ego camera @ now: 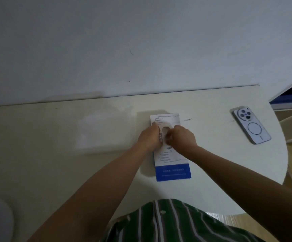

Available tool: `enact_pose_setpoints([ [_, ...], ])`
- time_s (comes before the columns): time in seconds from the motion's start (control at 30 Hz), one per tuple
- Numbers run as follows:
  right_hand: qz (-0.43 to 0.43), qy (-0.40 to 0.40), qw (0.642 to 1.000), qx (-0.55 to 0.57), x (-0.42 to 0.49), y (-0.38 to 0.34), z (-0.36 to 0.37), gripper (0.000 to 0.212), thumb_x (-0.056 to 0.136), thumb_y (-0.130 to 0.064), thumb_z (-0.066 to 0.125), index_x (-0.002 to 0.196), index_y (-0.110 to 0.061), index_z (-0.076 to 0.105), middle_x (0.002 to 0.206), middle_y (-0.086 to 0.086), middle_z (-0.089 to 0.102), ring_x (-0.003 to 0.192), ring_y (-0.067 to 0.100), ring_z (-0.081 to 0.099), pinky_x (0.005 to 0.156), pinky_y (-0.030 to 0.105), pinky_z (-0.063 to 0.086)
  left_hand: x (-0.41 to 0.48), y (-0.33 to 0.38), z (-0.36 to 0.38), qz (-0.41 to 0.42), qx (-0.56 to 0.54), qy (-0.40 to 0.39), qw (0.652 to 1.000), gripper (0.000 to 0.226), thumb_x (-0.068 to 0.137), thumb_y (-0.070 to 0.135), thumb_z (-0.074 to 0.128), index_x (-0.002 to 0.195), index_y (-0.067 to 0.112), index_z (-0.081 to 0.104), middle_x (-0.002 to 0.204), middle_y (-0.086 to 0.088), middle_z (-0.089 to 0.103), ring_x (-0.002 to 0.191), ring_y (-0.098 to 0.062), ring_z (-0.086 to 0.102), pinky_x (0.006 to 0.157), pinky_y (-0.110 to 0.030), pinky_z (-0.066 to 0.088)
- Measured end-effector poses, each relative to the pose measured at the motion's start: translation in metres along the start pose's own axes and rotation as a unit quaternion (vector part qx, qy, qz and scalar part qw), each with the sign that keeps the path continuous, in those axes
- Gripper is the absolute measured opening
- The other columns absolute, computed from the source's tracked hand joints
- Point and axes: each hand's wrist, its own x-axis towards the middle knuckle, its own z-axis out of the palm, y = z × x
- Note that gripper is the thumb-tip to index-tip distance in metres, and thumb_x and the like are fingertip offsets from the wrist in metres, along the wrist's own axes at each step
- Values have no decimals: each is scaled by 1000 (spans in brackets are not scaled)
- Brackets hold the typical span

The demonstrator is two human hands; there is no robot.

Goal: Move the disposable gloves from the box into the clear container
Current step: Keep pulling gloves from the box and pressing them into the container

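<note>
Both bare forearms reach forward from the lower corners of the view and converge, with the wrists nearly straight. The bare left hand (149, 137) and bare right hand (183, 136) lie knuckles-up, side by side and nearly touching. The fingers of both hands curl down and inward toward each other. Whether they pinch anything is hidden beneath them.

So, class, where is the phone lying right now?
In the head view, the phone lies face down on the table, far right of the glove box.
</note>
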Motion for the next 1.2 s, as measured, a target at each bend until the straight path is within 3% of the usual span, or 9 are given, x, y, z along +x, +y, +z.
enact_pose_setpoints([
  [0.3,-36,26,957,285,-1,18,-23,9,95,-23,57,87,-19,56,95,3,58,85,16,59,73,22,46,3,5,0,-6,9,-18,1000,55,83,23,71,124,6,39,115,-11,57,101,-27,59,77,-34,47],
  [0.43,-14,14,848,530,-5,23,-47,14,101,-18,44,87,-16,47,93,12,62,87,28,66,79,35,57,4,5,-1,-7,24,-30,999,57,83,21,71,126,5,38,119,-12,56,103,-27,59,77,-32,48],
  [0.57,22,44,753,657,-11,15,-80,33,97,-9,31,77,-14,57,83,16,62,75,27,56,61,30,47,5,5,-6,1,32,-53,998,56,85,21,69,128,2,38,121,-13,55,106,-27,57,74,-29,42],
  [0.7,51,10,669,742,-13,10,-98,50,95,-13,33,59,-14,68,65,11,66,61,23,56,59,30,39,6,6,-21,-4,-59,-41,997,26,96,22,49,117,6,52,108,-10,62,86,-24,61,76,-34,52],
  [0.8,78,-22,680,729,-18,10,-99,35,96,-13,35,72,-5,59,64,16,60,48,16,55,45,22,42,0,12,-37,19,-286,-12,958,34,102,27,33,110,5,56,99,-13,60,75,-21,58,72,-36,51],
  [0.9,46,-16,768,639,-18,7,-88,30,99,-13,32,81,-3,53,63,11,54,41,8,47,43,20,39,-7,20,-56,0,-507,-14,862,52,99,52,32,99,8,62,91,-12,62,76,-25,61,70,-37,52],
  [0.97,22,-16,792,610,-15,3,-83,29,100,-14,31,90,0,55,67,11,60,48,10,54,47,21,44,-7,21,-62,-12,-525,-7,851,51,91,58,48,94,11,66,82,-4,64,76,-22,64,72,-37,55],
  [1.03,13,-45,773,633,-12,-4,-80,30,100,-14,31,99,4,56,71,14,63,52,15,57,49,22,46,-7,18,-62,7,-494,18,869,22,90,33,64,90,11,66,79,-1,64,71,-14,64,66,-28,56],
  [1.2,45,-130,762,633,-4,-19,-78,58,101,-50,31,113,1,57,100,23,67,84,34,64,72,37,53,-8,3,-67,-12,-491,163,856,9,91,6,55,93,5,64,68,-5,61,45,-8,56,50,-21,48],
])
